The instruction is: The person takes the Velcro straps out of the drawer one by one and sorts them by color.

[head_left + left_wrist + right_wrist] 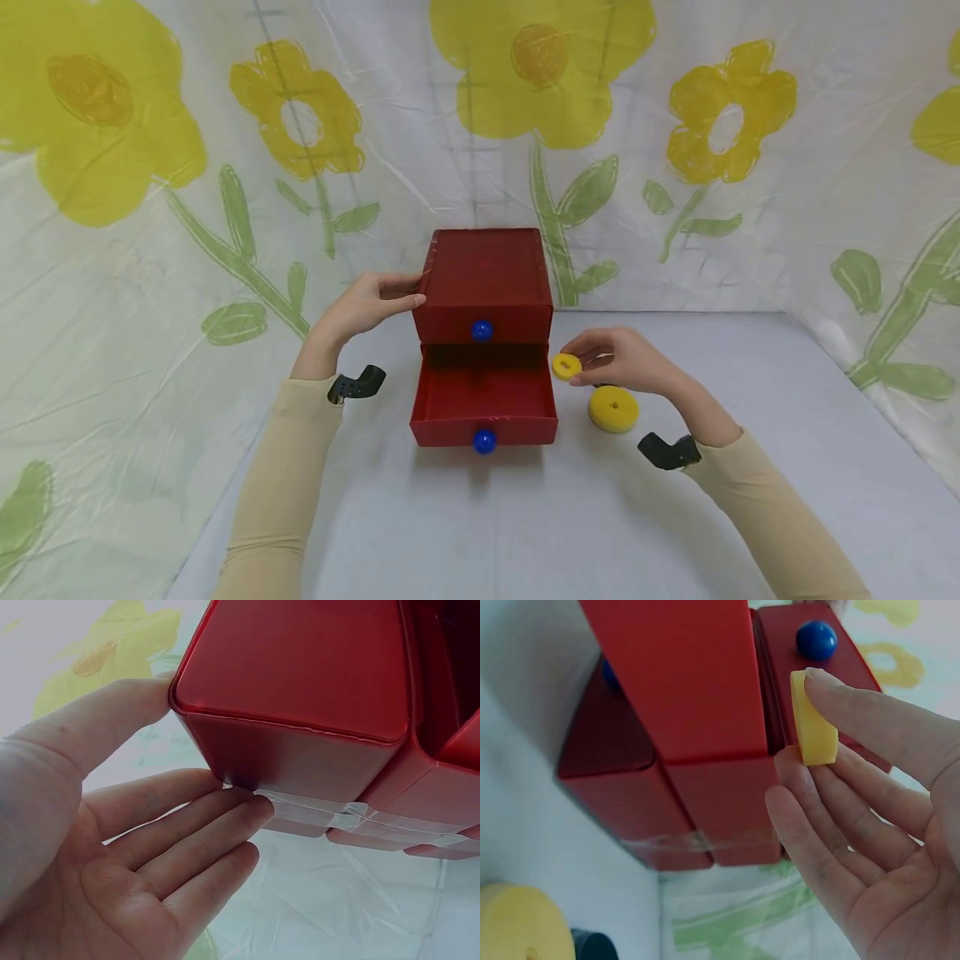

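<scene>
A red two-drawer box stands upright with its lower drawer pulled out and its upper drawer closed. My left hand touches the box's upper left side, fingers extended and thumb at the front top corner. In the left wrist view that hand shows an uncurled palm. Just right of the open drawer, my right hand pinches a small yellow ring between thumb and fingers. The right wrist view shows the ring edge-on, in front of the box. The drawer's visible floor is bare.
A larger, thick yellow disc with a small centre hole lies on the white table, below my right hand. A small dark cylinder sits beside it. Blue knobs stick out of the drawer fronts. A flower-print sheet hangs behind the box.
</scene>
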